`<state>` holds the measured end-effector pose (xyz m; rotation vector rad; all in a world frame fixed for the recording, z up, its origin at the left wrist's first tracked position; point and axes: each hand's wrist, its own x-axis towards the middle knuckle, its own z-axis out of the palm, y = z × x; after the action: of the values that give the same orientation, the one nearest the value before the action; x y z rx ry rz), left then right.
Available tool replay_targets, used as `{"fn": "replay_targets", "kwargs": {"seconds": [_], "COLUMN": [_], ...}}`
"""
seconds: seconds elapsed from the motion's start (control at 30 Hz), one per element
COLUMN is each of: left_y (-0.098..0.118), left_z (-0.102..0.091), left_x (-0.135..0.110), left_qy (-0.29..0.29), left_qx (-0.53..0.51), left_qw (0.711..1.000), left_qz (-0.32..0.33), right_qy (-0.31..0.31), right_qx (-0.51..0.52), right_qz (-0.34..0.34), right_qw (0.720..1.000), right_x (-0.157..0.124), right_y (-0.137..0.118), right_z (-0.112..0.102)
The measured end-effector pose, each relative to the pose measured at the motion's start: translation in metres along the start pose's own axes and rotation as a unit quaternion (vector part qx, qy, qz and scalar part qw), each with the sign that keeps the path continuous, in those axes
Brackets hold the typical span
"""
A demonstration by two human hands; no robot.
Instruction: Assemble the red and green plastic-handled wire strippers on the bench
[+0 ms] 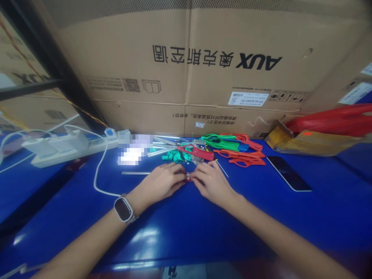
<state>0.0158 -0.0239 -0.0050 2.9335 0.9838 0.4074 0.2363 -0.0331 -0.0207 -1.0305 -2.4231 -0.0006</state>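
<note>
My left hand (167,180) and my right hand (210,180) meet at the middle of the table, fingers closed in a pinch on a small red lighter body (188,177) with metallic bits in it. Most of it is hidden by my fingers. A long metal tube (135,173) extends leftward from behind my left hand; whether it joins the red body is hidden. Just beyond my fingers lies a red lighter handle shell (200,152) among small green plastic pieces (176,155). A thin screwdriver (223,169) rests beside my right hand.
Farther back are metal tubes (165,142), green handle shells (222,143) and orange-red ones (247,158). A phone (288,173) lies at right, near an open carton (308,143) with red plastic. A power strip (75,151) with a white cable stands left. Large cardboard (186,93) walls the back.
</note>
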Motion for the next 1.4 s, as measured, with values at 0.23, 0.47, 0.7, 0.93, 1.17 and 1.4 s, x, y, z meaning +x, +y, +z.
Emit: {"fn": "replay_targets", "kwargs": {"seconds": [0.23,0.47,0.7,0.93,1.17,1.4], "left_y": [-0.001,-0.001,0.0,-0.002,-0.004,-0.002], "left_z": [0.002,0.002,0.002,0.008,0.011,0.008], "left_x": [0.001,0.001,0.001,0.004,0.008,0.009], "left_qy": [-0.001,-0.001,0.012,0.02,0.032,0.023], "left_qx": [-0.021,-0.031,-0.046,-0.07,-0.057,-0.071], "left_qw": [1.0,1.0,0.999,0.997,0.998,0.996], "left_qz": [0.004,-0.002,0.001,-0.007,0.0,-0.043], "right_qy": [0.0,-0.005,0.004,-0.008,0.061,-0.038], "right_qx": [0.02,0.021,0.033,0.037,0.048,-0.057], "right_qz": [-0.004,0.002,0.004,0.013,0.112,0.147], "right_qw": [1.0,1.0,0.999,0.999,0.991,0.987], "right_x": [-0.002,-0.005,-0.004,-0.004,0.017,0.057], "right_y": [0.001,0.004,0.002,0.007,0.03,0.052], "right_z": [-0.001,0.001,-0.002,-0.003,-0.011,-0.007]}}
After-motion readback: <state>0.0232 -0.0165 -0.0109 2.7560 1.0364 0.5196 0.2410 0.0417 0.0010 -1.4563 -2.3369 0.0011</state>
